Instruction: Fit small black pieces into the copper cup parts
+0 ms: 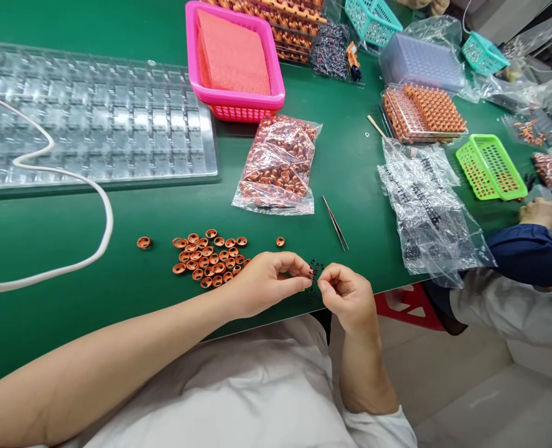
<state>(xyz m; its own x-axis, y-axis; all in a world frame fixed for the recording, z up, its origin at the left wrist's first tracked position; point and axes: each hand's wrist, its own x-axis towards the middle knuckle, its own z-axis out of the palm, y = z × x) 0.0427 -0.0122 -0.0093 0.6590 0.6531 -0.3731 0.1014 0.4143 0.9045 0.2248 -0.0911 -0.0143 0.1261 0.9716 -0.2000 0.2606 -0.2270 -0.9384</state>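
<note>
Small black parts (315,271) are lying between both hands' fingertips near the front edge of the green table (350,168), their cluster running roughly away from the person. Left hand (269,283) is curving, fingertips almost meeting its thumb; right hand (350,295) is pinching in; neither is clearly nearer. Fingers are hiding the contact; can't tell what either is gripping.
</note>
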